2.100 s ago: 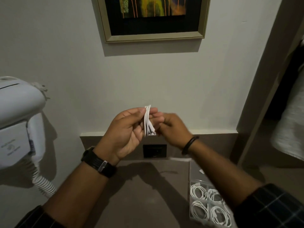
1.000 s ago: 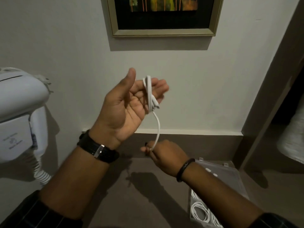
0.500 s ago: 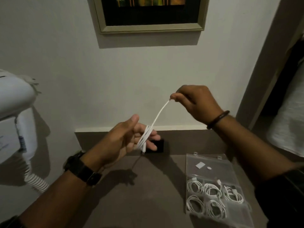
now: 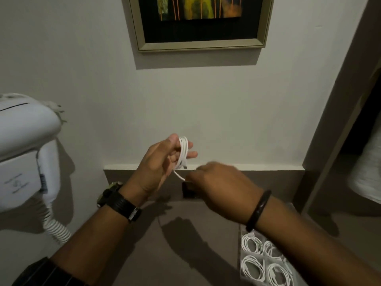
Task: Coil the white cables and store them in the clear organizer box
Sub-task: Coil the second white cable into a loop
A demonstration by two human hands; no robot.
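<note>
Your left hand [image 4: 162, 162] is raised in front of the wall with its fingers spread apart just enough to serve as a frame, and the white cable [image 4: 183, 153] is looped around them in several turns. Holding the fingers stiff like this keeps every loop the same size, which looks meant to give a coil that fits a compartment. Your thumb sits against the loops, likely to stop them slipping off.

Your right hand [image 4: 218, 184] is low and just beside the left, blurred with motion. Its fingertips appear pinched together on the short loose tail of the cable, below the coil. The tail is short, so the winding seems nearly done; the end probably needs tucking or wrapping around the bundle.

The clear organizer box [image 4: 241, 257] lies open on the brown counter [image 4: 127, 254] at the lower right, partly hidden under your right forearm. Four of its compartments that show each hold a coiled white cable. Whether a free compartment remains is hidden from this view.

A white hair dryer [image 4: 26, 153] hangs on the wall at the left, well apart from the work.
</note>
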